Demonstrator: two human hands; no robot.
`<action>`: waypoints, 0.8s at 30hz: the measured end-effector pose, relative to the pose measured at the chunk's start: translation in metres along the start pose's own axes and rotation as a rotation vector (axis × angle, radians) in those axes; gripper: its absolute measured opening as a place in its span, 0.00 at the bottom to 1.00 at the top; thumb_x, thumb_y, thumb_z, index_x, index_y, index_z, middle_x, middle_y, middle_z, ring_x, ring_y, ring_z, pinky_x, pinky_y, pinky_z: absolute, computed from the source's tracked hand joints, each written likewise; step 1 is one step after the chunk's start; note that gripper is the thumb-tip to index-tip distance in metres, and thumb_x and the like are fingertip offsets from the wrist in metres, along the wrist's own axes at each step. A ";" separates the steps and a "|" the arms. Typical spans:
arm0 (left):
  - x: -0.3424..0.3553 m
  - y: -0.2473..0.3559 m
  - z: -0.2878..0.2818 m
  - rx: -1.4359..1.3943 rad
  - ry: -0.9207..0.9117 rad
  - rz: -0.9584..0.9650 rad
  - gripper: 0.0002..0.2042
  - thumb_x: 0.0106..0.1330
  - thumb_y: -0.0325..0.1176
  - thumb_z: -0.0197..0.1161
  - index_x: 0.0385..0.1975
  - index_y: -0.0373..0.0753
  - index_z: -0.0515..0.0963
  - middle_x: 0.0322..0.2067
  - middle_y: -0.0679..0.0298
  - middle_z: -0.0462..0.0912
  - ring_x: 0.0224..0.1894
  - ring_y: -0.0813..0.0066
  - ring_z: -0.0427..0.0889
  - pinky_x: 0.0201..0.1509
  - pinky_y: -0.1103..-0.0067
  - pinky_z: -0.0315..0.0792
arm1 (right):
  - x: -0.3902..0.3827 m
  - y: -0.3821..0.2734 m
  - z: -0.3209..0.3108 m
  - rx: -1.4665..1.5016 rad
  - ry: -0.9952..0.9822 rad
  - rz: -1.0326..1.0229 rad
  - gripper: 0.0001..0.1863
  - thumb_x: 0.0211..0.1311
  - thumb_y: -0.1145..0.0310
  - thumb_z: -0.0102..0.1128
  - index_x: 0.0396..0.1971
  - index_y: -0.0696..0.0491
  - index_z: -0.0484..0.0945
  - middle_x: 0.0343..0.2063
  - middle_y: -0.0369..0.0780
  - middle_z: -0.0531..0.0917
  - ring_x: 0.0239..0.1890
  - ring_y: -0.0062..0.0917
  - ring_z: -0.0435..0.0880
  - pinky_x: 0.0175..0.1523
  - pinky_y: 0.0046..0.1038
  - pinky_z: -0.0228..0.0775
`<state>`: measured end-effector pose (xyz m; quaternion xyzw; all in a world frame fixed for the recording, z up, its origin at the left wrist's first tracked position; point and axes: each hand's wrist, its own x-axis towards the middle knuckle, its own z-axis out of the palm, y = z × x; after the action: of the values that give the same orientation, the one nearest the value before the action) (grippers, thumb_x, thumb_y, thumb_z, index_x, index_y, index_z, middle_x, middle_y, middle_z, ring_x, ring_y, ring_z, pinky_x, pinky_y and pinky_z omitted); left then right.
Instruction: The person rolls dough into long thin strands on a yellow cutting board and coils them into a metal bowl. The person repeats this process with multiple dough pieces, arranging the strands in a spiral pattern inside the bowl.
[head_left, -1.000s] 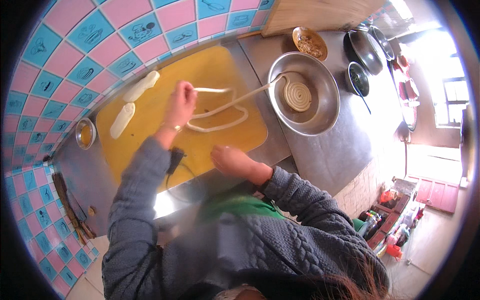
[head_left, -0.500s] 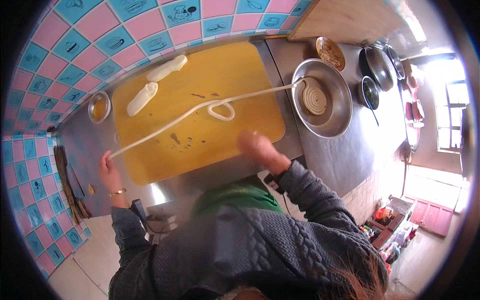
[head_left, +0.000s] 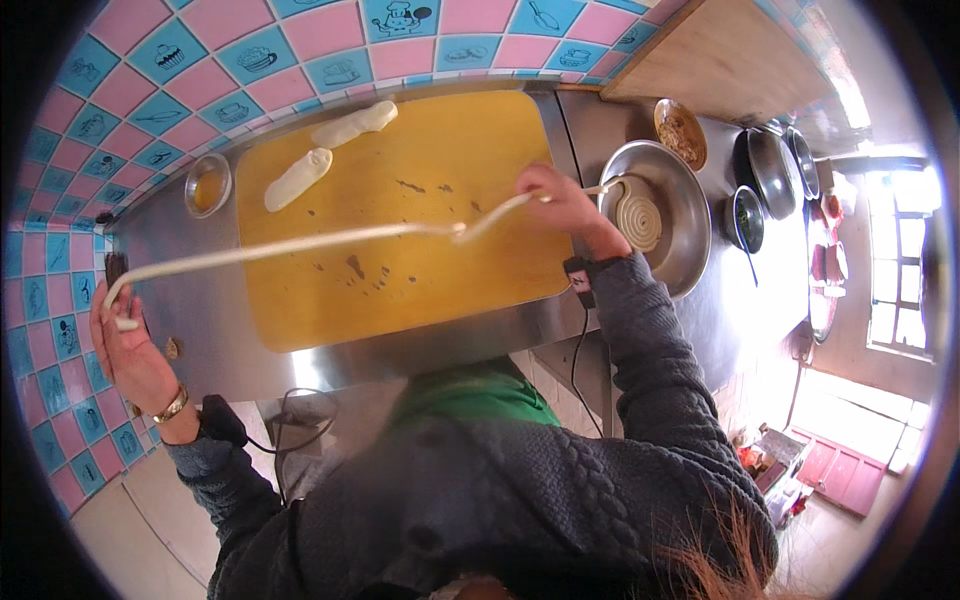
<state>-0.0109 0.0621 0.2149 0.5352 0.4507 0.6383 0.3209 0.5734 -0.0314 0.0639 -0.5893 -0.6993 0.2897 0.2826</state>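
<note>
At the near left, one end of the dough rope [head_left: 300, 245] is held in the loosely curled left hand [head_left: 130, 345]. Over the yellow board [head_left: 480, 280], farther right, it is gripped by the closed right hand [head_left: 560, 200] and led into a steel bowl [head_left: 688, 235], where a coil [head_left: 640, 222] is laid. The rope seems light, soft, stretchy and easily torn; it is best gently supported at well-spread points. No brand or writing can be read.

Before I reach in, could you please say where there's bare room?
Free: the yellow board between the dough pieces and right hand, and the steel counter in front of the large bowl. Crowded: the right rear, where other bowls cluster.
</note>
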 end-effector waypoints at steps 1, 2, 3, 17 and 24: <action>0.000 0.001 -0.004 0.009 0.074 -0.073 0.18 0.77 0.31 0.52 0.61 0.30 0.73 0.57 0.51 0.80 0.56 0.62 0.82 0.62 0.72 0.73 | -0.002 0.004 -0.006 0.036 0.018 0.107 0.09 0.56 0.71 0.56 0.37 0.55 0.80 0.34 0.46 0.82 0.49 0.40 0.81 0.48 0.40 0.74; -0.004 -0.004 -0.007 0.018 0.139 -0.104 0.18 0.76 0.30 0.52 0.61 0.30 0.73 0.58 0.50 0.79 0.56 0.61 0.82 0.61 0.71 0.74 | -0.001 0.008 -0.007 0.040 0.071 0.285 0.09 0.56 0.71 0.55 0.36 0.55 0.80 0.32 0.47 0.82 0.49 0.40 0.81 0.47 0.39 0.74; -0.008 -0.013 -0.009 0.038 0.271 -0.179 0.18 0.76 0.29 0.52 0.61 0.30 0.73 0.59 0.49 0.78 0.56 0.60 0.81 0.61 0.71 0.74 | -0.002 0.012 -0.005 0.023 0.031 0.199 0.09 0.55 0.73 0.55 0.36 0.55 0.80 0.35 0.46 0.81 0.49 0.41 0.81 0.48 0.39 0.73; -0.145 -0.115 0.159 1.404 -0.791 0.462 0.24 0.69 0.41 0.62 0.66 0.46 0.72 0.70 0.48 0.62 0.72 0.46 0.61 0.70 0.57 0.60 | 0.047 0.021 0.049 -0.362 0.325 0.145 0.23 0.68 0.63 0.52 0.59 0.55 0.76 0.61 0.47 0.77 0.65 0.43 0.72 0.68 0.44 0.61; -0.215 -0.118 0.222 0.835 -1.131 0.292 0.33 0.71 0.41 0.57 0.72 0.31 0.59 0.74 0.44 0.54 0.75 0.41 0.54 0.77 0.51 0.49 | -0.050 -0.044 0.119 -0.423 0.005 -0.059 0.38 0.68 0.49 0.54 0.70 0.59 0.64 0.74 0.49 0.61 0.77 0.42 0.56 0.77 0.44 0.48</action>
<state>0.2437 -0.0329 0.0263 0.9169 0.3459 0.0739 0.1851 0.4644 -0.0956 0.0137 -0.6154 -0.7607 0.1268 0.1628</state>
